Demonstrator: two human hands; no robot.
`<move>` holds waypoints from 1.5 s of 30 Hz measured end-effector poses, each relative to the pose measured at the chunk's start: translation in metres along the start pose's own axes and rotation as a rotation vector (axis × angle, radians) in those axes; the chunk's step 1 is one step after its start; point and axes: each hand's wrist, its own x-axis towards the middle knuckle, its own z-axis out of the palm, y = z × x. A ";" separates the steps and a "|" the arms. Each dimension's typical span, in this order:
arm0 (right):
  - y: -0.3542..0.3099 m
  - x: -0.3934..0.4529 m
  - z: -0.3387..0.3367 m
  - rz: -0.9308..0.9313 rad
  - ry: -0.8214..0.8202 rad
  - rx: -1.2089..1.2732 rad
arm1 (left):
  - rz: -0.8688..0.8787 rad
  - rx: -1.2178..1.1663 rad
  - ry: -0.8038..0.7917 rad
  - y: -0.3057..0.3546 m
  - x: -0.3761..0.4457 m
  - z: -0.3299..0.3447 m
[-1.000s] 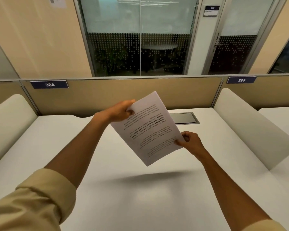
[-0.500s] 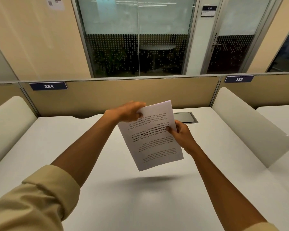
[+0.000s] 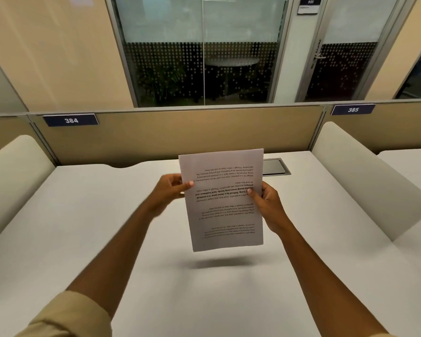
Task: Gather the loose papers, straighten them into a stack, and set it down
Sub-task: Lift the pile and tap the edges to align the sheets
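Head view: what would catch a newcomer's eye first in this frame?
First, the sheaf of printed papers held upright above the middle of the white desk, text upside down to the camera, with its shadow on the desk below. The left hand pinches its left edge and the right hand its right edge. Behind, navy number plates reading 384 and 385 sit on the tan partition.
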 end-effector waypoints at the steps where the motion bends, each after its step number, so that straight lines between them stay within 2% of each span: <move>1: 0.002 -0.001 0.003 0.004 0.006 0.007 | -0.001 -0.077 0.038 -0.014 -0.005 0.010; 4: 0.008 -0.003 0.011 0.001 0.025 0.001 | 0.033 -0.139 0.193 -0.043 -0.018 0.039; 8: 0.013 -0.005 0.024 -0.005 0.078 -0.017 | 0.086 -0.057 0.441 -0.055 -0.025 0.064; 13: 0.012 -0.003 0.035 -0.016 0.147 -0.011 | 0.172 0.025 0.566 -0.053 -0.025 0.076; 16: 0.021 -0.009 0.037 -0.004 0.169 0.009 | 0.221 0.058 0.584 -0.061 -0.032 0.081; 24: 0.070 -0.030 0.041 0.135 0.171 -0.009 | 0.128 0.118 0.514 -0.113 -0.062 0.096; 33: 0.057 -0.021 0.041 0.060 0.124 -0.048 | 0.169 0.103 0.551 -0.098 -0.051 0.085; 40: 0.080 -0.032 0.040 0.121 0.086 -0.094 | 0.103 0.124 0.499 -0.116 -0.055 0.084; 45: 0.068 -0.023 0.035 0.117 0.077 -0.102 | 0.112 0.182 0.467 -0.103 -0.041 0.073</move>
